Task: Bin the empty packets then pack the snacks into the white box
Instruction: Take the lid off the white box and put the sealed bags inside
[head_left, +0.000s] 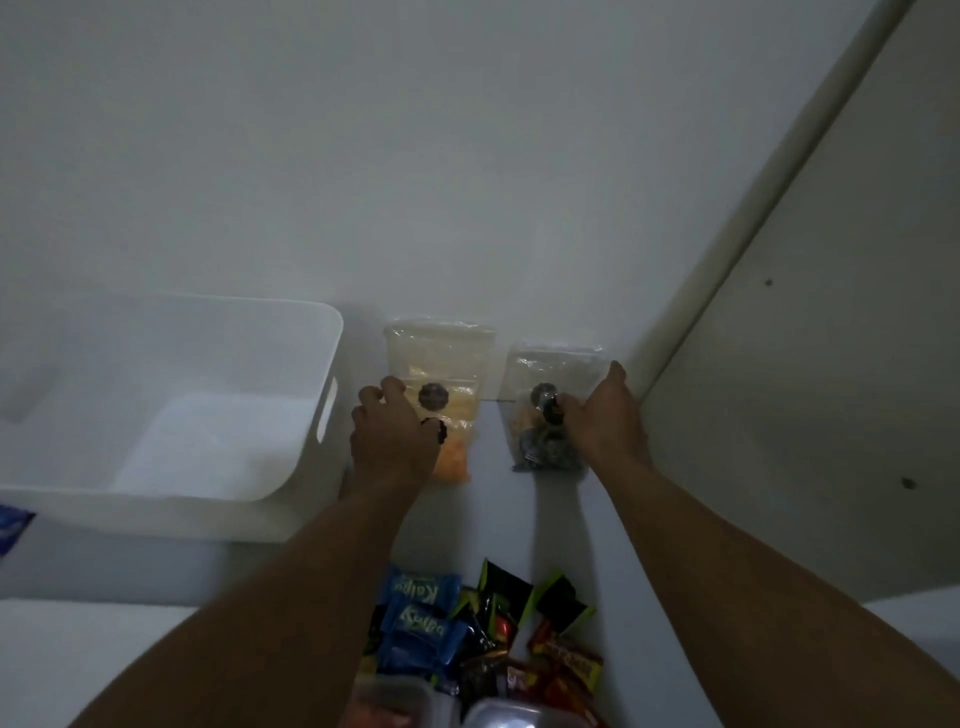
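The light is dim, so the contents of the two clear plastic packets against the white wall are hard to read: the left hand covers the clear packet with orange snacks, the right hand the clear packet with dark pieces, and whether either hand really grips I cannot tell. The empty white plastic box stands on the white shelf just left of them. The pile of blue, black and red wrapped snacks is cut off at the bottom edge.

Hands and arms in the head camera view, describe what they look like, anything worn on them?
Both forearms enter from the bottom edge, bare with no sleeves in view. The left hand and the right hand are bare too: no gloves, and no watch or bracelet shows at the wrists. The light is dim, so small things such as rings cannot be told.
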